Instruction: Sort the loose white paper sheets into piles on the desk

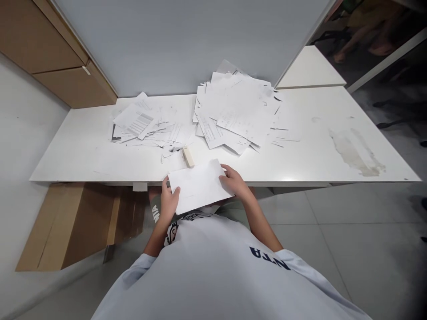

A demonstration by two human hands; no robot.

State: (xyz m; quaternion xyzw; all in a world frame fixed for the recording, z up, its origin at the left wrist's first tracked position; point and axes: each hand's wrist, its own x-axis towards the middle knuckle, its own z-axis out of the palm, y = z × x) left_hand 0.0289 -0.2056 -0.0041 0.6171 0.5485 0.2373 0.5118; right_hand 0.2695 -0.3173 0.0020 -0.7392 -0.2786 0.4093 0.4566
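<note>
Both my hands hold a white sheet or envelope (198, 186) at the table's front edge. My left hand (169, 200) pinches its lower left side, and my right hand (233, 182) grips its right edge. Just beyond the sheet lies a small cream block (188, 156), possibly an eraser, on the white table (300, 155). Farther back sit a large heap of printed papers (235, 111) and a smaller scattered heap of papers and strips (143, 122). Neither hand touches these heaps.
Flattened cardboard boxes (76, 226) lean below the table's left side. A wooden cabinet (56, 53) stands at the far left, and a pale wall panel (187, 44) backs the table. A grey stain (355, 151) marks the tabletop's right part. Another person's legs (360, 31) show beyond at top right.
</note>
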